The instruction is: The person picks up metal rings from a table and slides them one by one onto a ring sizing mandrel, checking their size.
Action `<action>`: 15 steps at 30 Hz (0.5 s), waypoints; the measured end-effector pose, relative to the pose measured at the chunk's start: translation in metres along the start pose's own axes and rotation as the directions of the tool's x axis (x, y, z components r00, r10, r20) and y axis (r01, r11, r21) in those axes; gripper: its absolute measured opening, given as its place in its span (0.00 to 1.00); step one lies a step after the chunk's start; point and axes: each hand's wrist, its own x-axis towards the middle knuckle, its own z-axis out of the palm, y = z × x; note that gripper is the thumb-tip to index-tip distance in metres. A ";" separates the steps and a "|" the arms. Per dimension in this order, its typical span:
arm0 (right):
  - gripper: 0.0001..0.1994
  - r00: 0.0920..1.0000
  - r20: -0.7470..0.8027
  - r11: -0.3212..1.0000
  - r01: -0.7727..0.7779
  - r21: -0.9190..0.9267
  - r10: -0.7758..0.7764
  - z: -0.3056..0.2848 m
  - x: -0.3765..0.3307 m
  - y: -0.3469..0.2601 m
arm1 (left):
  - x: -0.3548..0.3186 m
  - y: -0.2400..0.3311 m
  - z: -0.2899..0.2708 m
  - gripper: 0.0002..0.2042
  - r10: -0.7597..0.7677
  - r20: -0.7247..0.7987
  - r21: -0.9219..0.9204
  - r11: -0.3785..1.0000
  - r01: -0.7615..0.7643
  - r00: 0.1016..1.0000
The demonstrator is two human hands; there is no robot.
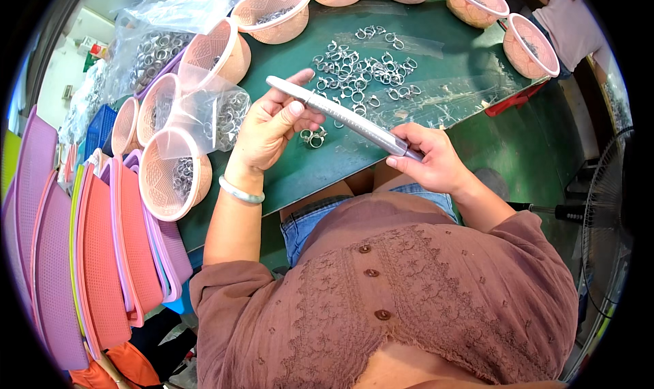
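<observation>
Head view: left of your fingers stand pink baskets (174, 174) and a clear bag of rings (218, 113). Your left hand (269, 127) pinches the metal ring mandrel (344, 116) near its thin end, thumb on top. Your right hand (432, 161) clenches its thick end. Loose silver rings (361, 72) lie just beyond your fingertips on the green table (477, 137).

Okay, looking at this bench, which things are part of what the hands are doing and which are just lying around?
In use:
left hand, on the rod's narrow part
right hand, gripping its thick end
tapered metal rod
loose metal rings on the green table

Lying about:
pink baskets
clear plastic bags
stacked trays
fan
</observation>
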 end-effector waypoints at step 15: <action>0.14 0.964 -0.056 0.916 0.230 -0.328 -0.262 0.007 0.000 0.003 | -0.006 -0.015 -0.008 0.16 0.034 0.082 -0.083 0.996 -0.027 0.996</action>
